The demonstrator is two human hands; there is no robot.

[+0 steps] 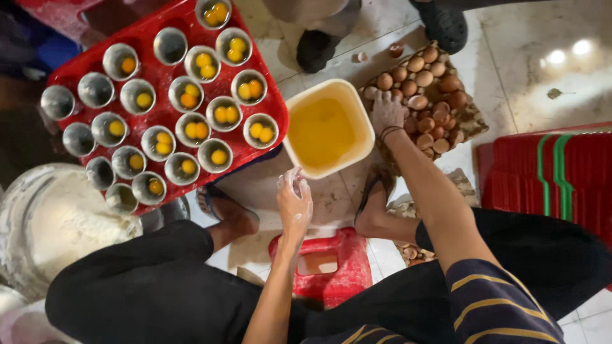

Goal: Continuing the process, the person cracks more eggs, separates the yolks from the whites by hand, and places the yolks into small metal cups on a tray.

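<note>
My right hand (386,112) lies spread on the eggs (426,95) just right of the tub (299,108), while my left hand (294,202), nearer its rim, pinches something pale I can't make out.

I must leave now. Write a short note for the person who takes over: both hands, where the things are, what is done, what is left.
Left hand: at the near rim of the cream tub of cracked eggs, fingers closed on something small, unclear what.
Right hand: resting on the brown eggs in the carton, none lifted.
Done: most metal cups on the red tray hold yolks.
Left: several cups at the tray's left side are empty; many eggs are uncracked.
</note>
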